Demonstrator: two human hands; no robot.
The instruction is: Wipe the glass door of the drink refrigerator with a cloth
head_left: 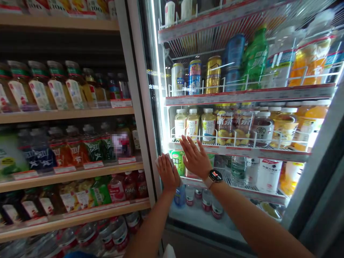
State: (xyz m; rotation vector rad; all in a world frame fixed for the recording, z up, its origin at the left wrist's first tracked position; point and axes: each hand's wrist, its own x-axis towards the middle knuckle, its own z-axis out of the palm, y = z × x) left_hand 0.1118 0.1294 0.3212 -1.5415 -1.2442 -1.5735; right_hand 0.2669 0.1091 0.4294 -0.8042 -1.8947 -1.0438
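Observation:
My left hand [168,173] presses a small pale cloth [164,158] against the glass door [150,118] of a lit drinks fridge, near the door's left edge. Its fingers lie over the cloth. My right hand [195,157] lies flat on the same glass just to the right, fingers spread and holding nothing. A watch [215,176] with a dark face sits on the right wrist. Behind the glass at hand height are pale tea bottles [192,124] and a green carton [177,162].
Fridge shelves [249,96] carry cans, green and orange bottles and water bottles. To the left, open wooden shelves [67,114] hold several rows of bottled drinks, with water bottles [88,238] at the bottom. The fridge's grey frame [317,172] slants down the right.

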